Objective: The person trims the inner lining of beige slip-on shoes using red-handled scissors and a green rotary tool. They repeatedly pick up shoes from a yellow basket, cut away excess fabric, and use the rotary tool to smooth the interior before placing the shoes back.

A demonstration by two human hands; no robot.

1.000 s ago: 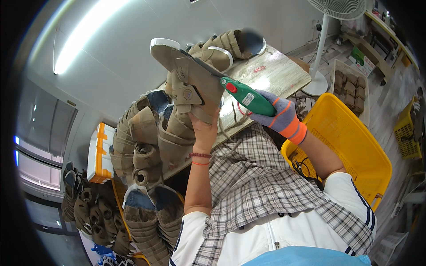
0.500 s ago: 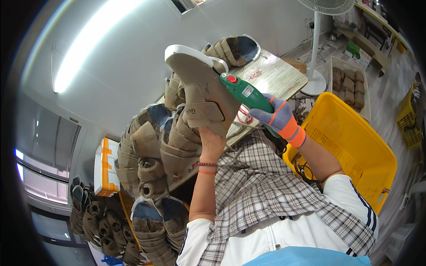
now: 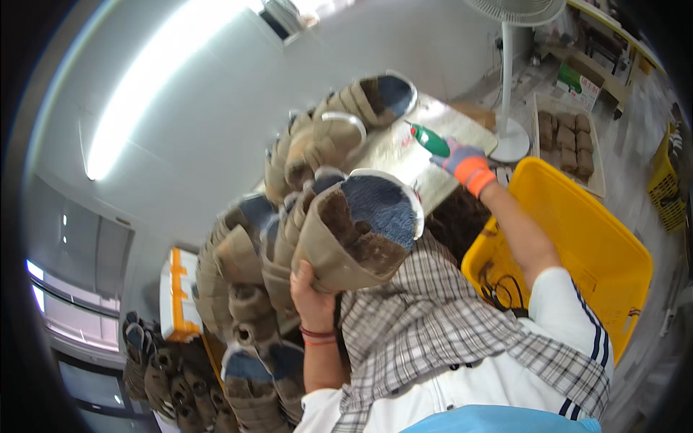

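Note:
My left hand (image 3: pixel 314 289), bare with red bands at the wrist, grips a brown shoe (image 3: pixel 328 249) by its outer side. The shoe is tilted so its opening faces me, showing blue and brown fleece lining and a white sole rim. In my right hand (image 3: pixel 465 162), which wears a grey and orange glove, is a green handheld power tool (image 3: pixel 429 141) with a red part near its front end. The tool is held over the table, apart from the shoe. Motion blurs its tip.
Stacked brown shoes (image 3: pixel 231 252) crowd the table's left side and far end. The pale tabletop (image 3: pixel 462 133) shows near the tool. A yellow crate (image 3: pixel 577 238) with a black cord stands right, with a white fan (image 3: pixel 512 137) beyond. More shoes (image 3: pixel 180 382) lie lower left.
The shoe has turned from showing its outside and strap to showing its lined opening, and moved nearer me. My right hand has drawn the tool off the shoe, away to the far right.

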